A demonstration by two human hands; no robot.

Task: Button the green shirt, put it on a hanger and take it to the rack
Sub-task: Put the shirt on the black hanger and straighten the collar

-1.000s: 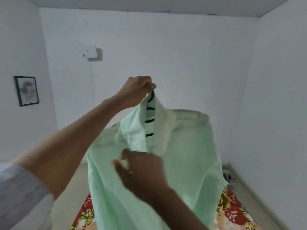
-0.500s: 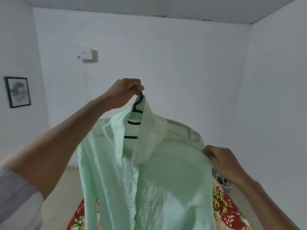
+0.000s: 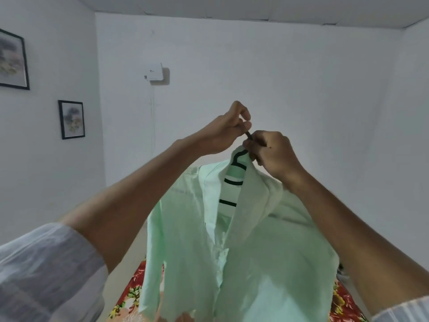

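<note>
The pale green shirt [image 3: 255, 252] hangs in the air in front of me on a black hanger [image 3: 233, 181], whose bars show inside the open collar. Its front placket runs down the middle, closed below the collar. My left hand [image 3: 222, 133] is raised and pinches the hanger's hook from the left. My right hand [image 3: 271, 152] grips the hook and the top of the collar from the right. The two hands touch at the hook, which is mostly hidden by the fingers.
A red floral sheet [image 3: 130, 291] lies below the shirt. White walls stand ahead and to both sides. A white box [image 3: 154, 72] is mounted on the far wall. Two framed pictures [image 3: 72, 119] hang on the left wall.
My right hand left the shirt's right shoulder and rose to the hook beside my left hand. The view turned left, showing a second picture.
</note>
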